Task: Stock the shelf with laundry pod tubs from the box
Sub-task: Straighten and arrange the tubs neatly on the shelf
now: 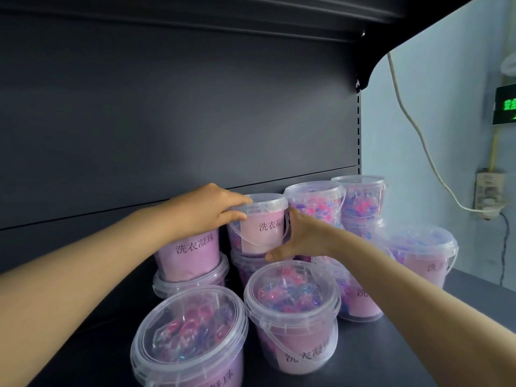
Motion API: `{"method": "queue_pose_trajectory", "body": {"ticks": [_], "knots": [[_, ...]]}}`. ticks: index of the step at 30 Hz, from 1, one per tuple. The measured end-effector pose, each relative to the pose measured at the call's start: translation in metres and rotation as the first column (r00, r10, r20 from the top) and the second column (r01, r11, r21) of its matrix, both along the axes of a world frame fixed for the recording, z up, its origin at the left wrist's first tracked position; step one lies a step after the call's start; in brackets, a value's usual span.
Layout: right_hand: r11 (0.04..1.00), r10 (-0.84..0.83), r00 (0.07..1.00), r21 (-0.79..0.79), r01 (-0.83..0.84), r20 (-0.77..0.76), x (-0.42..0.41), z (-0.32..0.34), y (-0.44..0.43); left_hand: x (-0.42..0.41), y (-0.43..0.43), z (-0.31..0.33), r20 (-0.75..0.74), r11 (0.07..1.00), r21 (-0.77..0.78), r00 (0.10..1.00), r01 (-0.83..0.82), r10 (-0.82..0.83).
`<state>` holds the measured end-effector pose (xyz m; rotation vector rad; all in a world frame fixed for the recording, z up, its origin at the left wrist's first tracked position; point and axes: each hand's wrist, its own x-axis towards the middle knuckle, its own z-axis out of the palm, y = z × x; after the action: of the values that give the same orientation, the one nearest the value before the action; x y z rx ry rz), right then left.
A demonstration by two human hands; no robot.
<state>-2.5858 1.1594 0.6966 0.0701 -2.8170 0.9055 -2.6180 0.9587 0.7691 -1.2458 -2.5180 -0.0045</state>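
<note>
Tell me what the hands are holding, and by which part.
Both grip one clear plastic tub with a pink label: left hand at the lid rim, right hand round its lower side.

Left hand [206, 210] and right hand [301, 238] grip a tub [262, 229], apparently stacked.

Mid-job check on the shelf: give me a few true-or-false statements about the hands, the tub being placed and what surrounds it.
1. The left hand and the right hand both grip one tub. True.
2. That tub stands down on the shelf board. False: it is up on the second tier, over a lower tub.
3. The back panel is white. False: it is dark grey.
4. Pods show through the clear lid of the front tub. True.
</note>
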Motion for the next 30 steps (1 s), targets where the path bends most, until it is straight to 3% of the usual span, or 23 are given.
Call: {"method": "queue_pose_trajectory", "body": {"ticks": [4, 8, 14, 23, 26, 30], "knots": [[0.992, -0.093, 0.995, 0.087, 0.095, -0.03, -0.005, -0.006, -0.008, 0.001, 0.0, 0.0, 0.0, 1.0, 0.001, 1.0, -0.019, 0.019], [0.992, 0.022, 0.997, -0.124, -0.013, 0.069, -0.005, 0.001, 0.001, 0.002, 0.001, 0.001, 0.012, 0.999, 0.02, 0.999, -0.032, 0.031], [0.981, 0.047, 0.993, -0.194, -0.026, 0.104, -0.008, 0.001, 0.0, 0.002, 0.001, 0.002, 0.035, 0.999, 0.019, 0.999, -0.039, 0.038], [0.987, -0.14, 0.986, 0.064, 0.147, -0.094, 0.003, -0.003, -0.014, 0.003, 0.003, 0.006, 0.056, 0.999, 0.022, 0.998, -0.038, 0.037], [0.995, -0.082, 0.991, 0.05, 0.087, -0.108, 0.014, 0.008, -0.007, 0.001, 0.005, 0.007, 0.065, 0.999, -0.008, 0.997, -0.051, 0.051], [0.995, 0.023, 0.999, -0.093, -0.025, -0.031, 0.01, 0.011, 0.007, -0.001, 0.01, 0.007, 0.065, 0.999, -0.025, 0.997, -0.034, 0.035]]}}
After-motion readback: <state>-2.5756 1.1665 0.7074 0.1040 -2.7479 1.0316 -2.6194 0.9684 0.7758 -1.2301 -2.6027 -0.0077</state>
